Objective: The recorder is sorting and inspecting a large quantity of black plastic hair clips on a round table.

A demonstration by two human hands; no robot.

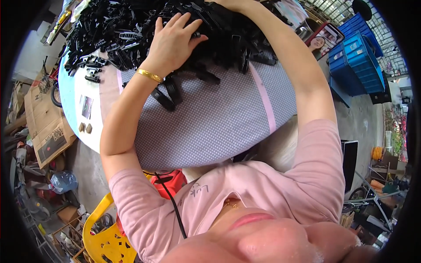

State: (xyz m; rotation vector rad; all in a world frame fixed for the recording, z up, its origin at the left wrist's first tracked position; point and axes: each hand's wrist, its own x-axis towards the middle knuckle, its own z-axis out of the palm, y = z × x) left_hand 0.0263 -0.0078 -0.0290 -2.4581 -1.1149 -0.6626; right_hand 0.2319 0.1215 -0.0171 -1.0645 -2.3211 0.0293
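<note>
A large heap of small black parts (112, 33), some with silvery strips, covers the far side of the round table (197, 118). On that heap rests my left hand (173, 41), with its fingers spread and nothing visible in its grasp. My right arm reaches across to the far edge of the pile. Only part of my right hand (228, 3) shows at the top of the picture, and its fingers are cut off or hidden. Curved black pieces (169, 95) lie loose on the patterned cloth below my left wrist.
A phone (326, 41) stands at the table's far right beside a metal cup (305, 30). Blue crates (355, 61) are stacked beyond it. Cardboard (46, 116) leans at the left. A few small black pieces (93, 74) and two brown bits (85, 128) lie on the table's left.
</note>
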